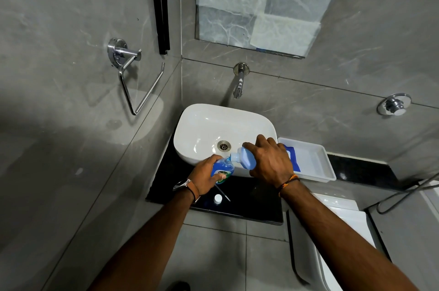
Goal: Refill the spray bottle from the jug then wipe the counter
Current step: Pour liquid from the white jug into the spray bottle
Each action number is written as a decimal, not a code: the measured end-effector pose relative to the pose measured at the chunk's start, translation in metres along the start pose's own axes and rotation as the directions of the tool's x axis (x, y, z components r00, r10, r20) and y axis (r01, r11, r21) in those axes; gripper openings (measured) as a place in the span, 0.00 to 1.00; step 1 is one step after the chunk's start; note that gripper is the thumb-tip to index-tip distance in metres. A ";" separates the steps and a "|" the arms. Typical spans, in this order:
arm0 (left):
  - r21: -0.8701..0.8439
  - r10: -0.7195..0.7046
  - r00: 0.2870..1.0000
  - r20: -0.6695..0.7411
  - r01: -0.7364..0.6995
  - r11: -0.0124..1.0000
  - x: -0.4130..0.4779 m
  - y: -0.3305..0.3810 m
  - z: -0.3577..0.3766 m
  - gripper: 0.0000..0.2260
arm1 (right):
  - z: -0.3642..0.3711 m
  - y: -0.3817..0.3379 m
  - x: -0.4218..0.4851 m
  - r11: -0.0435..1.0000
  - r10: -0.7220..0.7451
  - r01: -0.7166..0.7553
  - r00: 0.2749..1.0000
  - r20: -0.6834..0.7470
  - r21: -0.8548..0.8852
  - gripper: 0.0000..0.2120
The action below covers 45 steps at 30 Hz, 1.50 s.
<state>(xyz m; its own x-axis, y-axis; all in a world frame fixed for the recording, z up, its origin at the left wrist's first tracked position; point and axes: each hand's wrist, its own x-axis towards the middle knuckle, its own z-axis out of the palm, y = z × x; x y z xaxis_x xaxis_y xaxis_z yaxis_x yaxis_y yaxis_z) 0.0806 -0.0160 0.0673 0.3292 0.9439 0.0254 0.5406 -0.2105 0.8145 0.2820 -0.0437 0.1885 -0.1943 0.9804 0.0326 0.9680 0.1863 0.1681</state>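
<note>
My left hand [206, 176] grips a small clear bottle of blue liquid with a green label [222, 172], held upright at the front edge of the white basin. My right hand [270, 160] holds a pale blue jug [245, 159] tipped to the left, its white neck touching the small bottle's open mouth. Blue liquid shows at the join. On the black counter [251, 198] just in front lie a white cap [217, 199] and a thin dip tube [223, 193].
The white basin [213, 124] sits on the counter under a wall spout [238, 84]. A white tray [316, 162] with a blue item inside stands at the right. A towel ring [133, 77] hangs on the left wall; a toilet cistern [342, 210] is below right.
</note>
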 end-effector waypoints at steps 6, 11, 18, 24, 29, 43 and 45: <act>0.005 -0.004 1.000 0.007 0.004 1.000 -0.001 0.000 0.002 0.21 | -0.001 0.000 -0.002 1.000 0.005 -0.005 1.000 0.012 -0.002 0.39; 0.006 -0.002 1.000 0.010 0.002 1.000 -0.001 0.000 0.003 0.21 | -0.001 0.000 -0.003 1.000 0.005 -0.005 1.000 0.023 0.001 0.39; 0.012 0.015 1.000 0.007 -0.015 1.000 0.000 0.001 0.003 0.21 | -0.004 0.001 -0.003 1.000 0.007 -0.007 0.999 0.035 0.002 0.39; 0.005 0.013 1.000 0.007 -0.014 1.000 0.002 0.002 0.003 0.21 | -0.007 0.002 -0.002 1.000 0.006 -0.006 0.999 0.037 0.003 0.39; 0.010 0.015 1.000 0.001 -0.015 1.000 0.004 0.002 0.001 0.21 | -0.007 0.001 0.002 1.000 0.004 -0.004 0.999 0.032 0.002 0.40; -0.002 0.001 1.000 -0.011 -0.001 1.000 0.006 0.000 -0.003 0.22 | -0.009 -0.002 0.006 1.000 -0.001 0.001 1.000 0.025 -0.002 0.39; -0.002 0.012 1.000 -0.016 -0.012 1.000 0.006 0.000 -0.004 0.21 | -0.010 -0.003 0.006 1.000 0.002 -0.002 1.000 0.014 -0.012 0.39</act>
<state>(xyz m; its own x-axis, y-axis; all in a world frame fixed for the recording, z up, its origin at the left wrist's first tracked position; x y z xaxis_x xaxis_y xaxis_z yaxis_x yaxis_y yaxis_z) 0.0801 -0.0093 0.0698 0.3235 0.9452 0.0448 0.5352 -0.2218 0.8151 0.2767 -0.0390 0.1979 -0.1905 0.9815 0.0193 0.9664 0.1840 0.1795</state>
